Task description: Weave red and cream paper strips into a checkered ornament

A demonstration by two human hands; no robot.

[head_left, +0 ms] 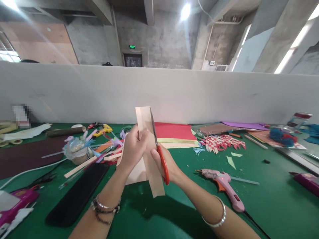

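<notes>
My left hand (133, 147) is closed on a folded sheet of beige paper (149, 159), held upright above the green table (261, 196). My right hand (165, 162) grips red-handled scissors (159, 152). Their blades point up along the right edge of the paper strip. The paper's lower end hangs below both hands. A pink glue gun (225, 186) lies on the table just right of my right forearm.
Red and yellow paper sheets (174, 132) lie behind my hands. A red-and-white woven paper piece (221, 142) sits to the right. Paper strips, a plastic cup (76, 152) and tools clutter the left. A black pad (77, 196) lies front left. A white partition (159, 93) bounds the table's far side.
</notes>
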